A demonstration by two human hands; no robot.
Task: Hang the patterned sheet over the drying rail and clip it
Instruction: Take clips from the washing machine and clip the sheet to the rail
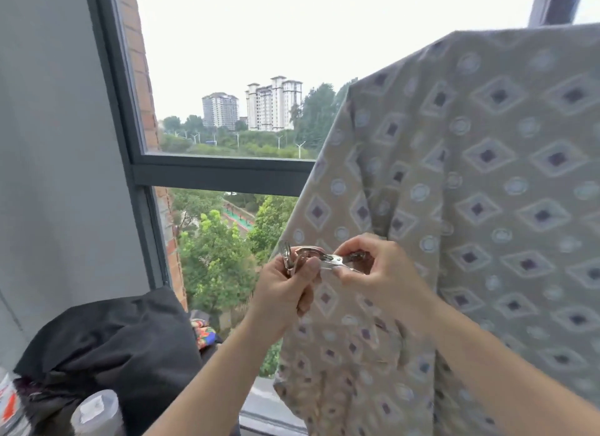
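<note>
Head view, clipping stage. The patterned sheet (487,176) is already draped and fills the view from 12 o'clock round to 5 o'clock. Its top fold runs along the upper edge at about 1 o'clock. The drying rail itself is hidden under that fold.

Just below centre, in front of the sheet's left edge, both hands work on metal fasteners. The left hand (285,289) has its fingers curled round a bunch of clips (289,257). The right hand (383,270) pinches a single clip (334,261) between thumb and fingertips, at 3 o'clock of the bunch and touching it. Whether this clip's jaws are parted cannot be told.

The step in hand is judged to be freeing one clip from the bunch.

- **Separating the clip:** it should be drawn straight out towards 3 o'clock while the left hand holds the bunch firm. This keeps the others from spilling towards the dark cloth (113,338) at 8 o'clock.
- **Placing the clip:** it should then be carried up to the fold at 1 o'clock and opened fully. It should be seated over both layers of fabric and the rail beneath, near the sheet's outer corner beside the window frame (220,172), where wind would lift it first.
- **Checking the hold:** a light downward tug on the cloth would confirm the bite.
</note>
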